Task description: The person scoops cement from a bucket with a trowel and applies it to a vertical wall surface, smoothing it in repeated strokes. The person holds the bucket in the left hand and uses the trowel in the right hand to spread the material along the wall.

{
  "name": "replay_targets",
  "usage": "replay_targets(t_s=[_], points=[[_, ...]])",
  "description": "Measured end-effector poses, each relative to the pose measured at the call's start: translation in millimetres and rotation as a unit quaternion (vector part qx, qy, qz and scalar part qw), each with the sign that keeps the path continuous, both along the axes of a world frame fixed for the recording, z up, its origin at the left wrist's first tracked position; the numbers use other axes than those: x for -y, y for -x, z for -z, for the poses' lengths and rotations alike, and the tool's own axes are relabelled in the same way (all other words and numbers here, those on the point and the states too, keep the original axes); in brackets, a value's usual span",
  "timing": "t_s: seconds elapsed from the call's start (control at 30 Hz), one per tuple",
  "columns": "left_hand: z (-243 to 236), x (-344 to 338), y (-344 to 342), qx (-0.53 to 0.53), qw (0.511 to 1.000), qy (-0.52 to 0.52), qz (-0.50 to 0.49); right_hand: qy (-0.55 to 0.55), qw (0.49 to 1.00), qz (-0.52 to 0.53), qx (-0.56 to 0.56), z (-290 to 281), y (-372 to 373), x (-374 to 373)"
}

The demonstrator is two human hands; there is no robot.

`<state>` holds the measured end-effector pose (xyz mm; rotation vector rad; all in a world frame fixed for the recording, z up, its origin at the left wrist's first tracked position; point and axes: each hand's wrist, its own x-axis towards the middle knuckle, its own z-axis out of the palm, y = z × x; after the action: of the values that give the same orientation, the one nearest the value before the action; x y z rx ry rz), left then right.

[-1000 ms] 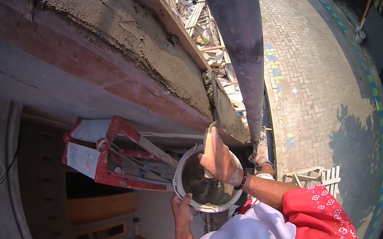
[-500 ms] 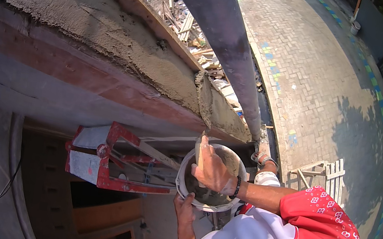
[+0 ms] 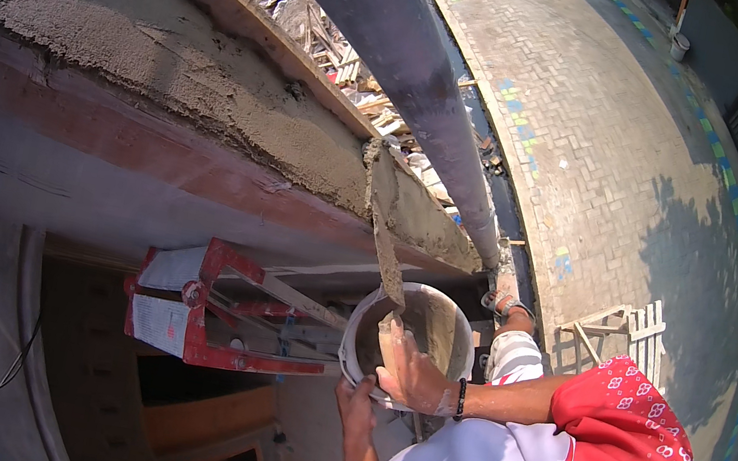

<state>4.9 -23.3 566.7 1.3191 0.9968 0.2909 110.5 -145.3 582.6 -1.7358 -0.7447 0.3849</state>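
Observation:
My right hand (image 3: 418, 376) is closed round the wooden handle of a trowel (image 3: 389, 263), above a round bucket (image 3: 348, 337). The trowel's narrow, mortar-smeared blade points up and away, crossing the far rim toward the ledge. Its tip lies close to a raised strip of mortar. My left hand (image 3: 356, 406) grips the bucket's near left rim from outside; part of its fingers is hidden. Grey mortar (image 3: 431, 329) coats the bucket's inside. Along the ledge runs rough wet mortar (image 3: 217, 88), edged by a wooden board (image 3: 257, 21).
A red-and-white stepladder (image 3: 201, 300) stands left of the bucket. A thick dark pole (image 3: 405, 71) slants past the ledge. Beyond lie wood scraps (image 3: 323, 37), a paved lane (image 3: 589, 140) and a pale wooden frame (image 3: 643, 340). My sandalled foot (image 3: 508, 305) rests near the pole's base.
My right hand has drawn the trowel down and toward me, so more of its blade shows beyond my fingers. My left hand stays on the bucket rim.

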Motion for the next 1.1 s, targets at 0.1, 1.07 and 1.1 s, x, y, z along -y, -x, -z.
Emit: replay_targets(t_s=[0.1,1.07,1.1], points=[[6,0,10,-0.021,1.0,0.016,-0.004,-0.044,0.998,0.03,0.025,30,4,32],[3,7,0,-0.032,0.998,-0.026,-0.044,0.031,0.896,-0.078,-0.436,63,-202,20],[2,7,-2,-0.027,0.999,-0.024,-0.039,0.038,0.888,-0.082,-0.451,65,-198,20]])
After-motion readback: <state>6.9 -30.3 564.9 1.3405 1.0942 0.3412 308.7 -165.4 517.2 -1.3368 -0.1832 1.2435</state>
